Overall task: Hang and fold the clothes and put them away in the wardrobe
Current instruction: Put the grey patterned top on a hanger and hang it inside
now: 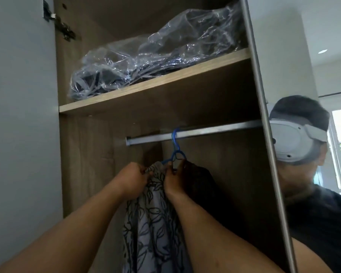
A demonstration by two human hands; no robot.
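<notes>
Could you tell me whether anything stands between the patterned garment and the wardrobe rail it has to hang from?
Nothing visible does. The blue hanger is already hooked over the rail, and both hands, left hand and right hand, grip the patterned garment at its top, just below the hook.

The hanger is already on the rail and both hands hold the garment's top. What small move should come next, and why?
Probably let go with both hands. The blue hanger is hooked over the rail, and the patterned garment hangs below while the left hand and right hand pinch its top.
</notes>
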